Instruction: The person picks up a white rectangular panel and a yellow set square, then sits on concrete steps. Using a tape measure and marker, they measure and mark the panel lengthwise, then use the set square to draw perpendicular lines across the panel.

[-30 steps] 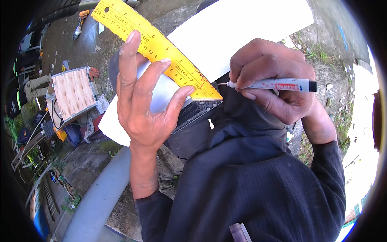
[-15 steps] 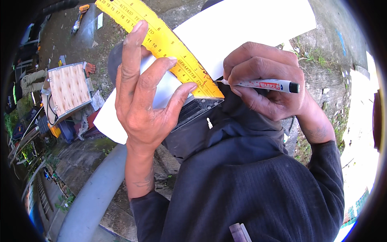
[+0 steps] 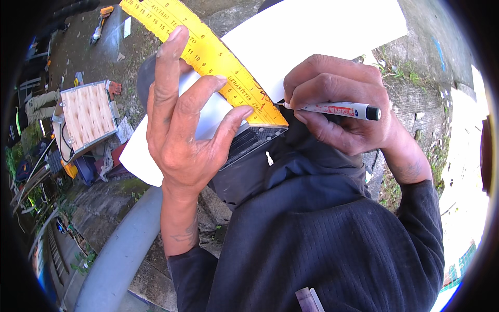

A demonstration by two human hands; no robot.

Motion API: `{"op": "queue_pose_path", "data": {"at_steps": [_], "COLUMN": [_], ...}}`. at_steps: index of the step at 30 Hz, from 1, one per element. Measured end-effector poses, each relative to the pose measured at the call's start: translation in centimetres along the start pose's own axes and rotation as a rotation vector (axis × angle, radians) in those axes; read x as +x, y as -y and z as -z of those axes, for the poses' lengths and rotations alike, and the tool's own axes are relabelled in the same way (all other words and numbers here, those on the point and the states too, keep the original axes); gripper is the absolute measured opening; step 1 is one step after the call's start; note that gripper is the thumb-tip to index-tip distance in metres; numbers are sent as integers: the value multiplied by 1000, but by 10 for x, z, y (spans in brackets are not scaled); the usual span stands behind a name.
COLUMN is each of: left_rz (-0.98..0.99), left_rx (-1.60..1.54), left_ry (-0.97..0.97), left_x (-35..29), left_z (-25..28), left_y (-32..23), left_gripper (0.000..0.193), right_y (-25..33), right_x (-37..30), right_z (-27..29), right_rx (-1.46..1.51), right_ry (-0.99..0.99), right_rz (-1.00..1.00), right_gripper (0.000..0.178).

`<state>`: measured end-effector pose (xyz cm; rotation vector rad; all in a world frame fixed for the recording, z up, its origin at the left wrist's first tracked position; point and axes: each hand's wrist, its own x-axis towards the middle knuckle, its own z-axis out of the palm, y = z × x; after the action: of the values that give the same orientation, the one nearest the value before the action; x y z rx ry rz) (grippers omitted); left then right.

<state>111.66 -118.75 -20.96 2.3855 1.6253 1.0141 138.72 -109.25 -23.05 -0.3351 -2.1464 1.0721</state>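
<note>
Hands: 2. L hand (image 3: 182, 148) spread wide, fingertips on 1 yellow, flat, straight-edged blade (image 3: 208, 49) w/ black ribbed stock (image 3: 254, 141); blade edge chipped. Blade lies diag. across 1 smooth white sheet (image 3: 322, 41). R hand (image 3: 345, 91) closed on 1 white cylindrical marker (image 3: 335, 109), tip nr blade's stock end; contact can't tell. Sheet extends beyond blade, upper R. 1 pale wood-grained panel (image 3: 88, 117) well apart, far L.

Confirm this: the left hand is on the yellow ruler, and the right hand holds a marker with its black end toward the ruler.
No: the right hand holds the marker with its black end pointing away from the yellow ruler, as the head view shows. The rest stands.
</note>
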Motion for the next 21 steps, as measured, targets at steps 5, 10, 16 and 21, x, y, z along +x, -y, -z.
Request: {"op": "queue_pose_path", "data": {"at_steps": [5, 10, 16, 21], "left_rz": [19, 26, 47, 54], "left_rx": [0, -12, -10, -8], "left_ry": [7, 8, 13, 12], "left_x": [0, 1, 0, -1], "left_z": [1, 1, 2, 2], "left_y": [-3, -3, -5, -5], "left_gripper": [62, 60, 58, 57], "right_y": [1, 1, 0, 0], "right_x": [-1, 2, 10, 16], "right_z": [-3, -5, -1, 0], "right_rx": [13, 16, -42, -53], "right_ry": [-26, -40, -33, -42], "right_rz": [-24, -23, 26, 23], "right_gripper": [22, 27, 13, 13]}}
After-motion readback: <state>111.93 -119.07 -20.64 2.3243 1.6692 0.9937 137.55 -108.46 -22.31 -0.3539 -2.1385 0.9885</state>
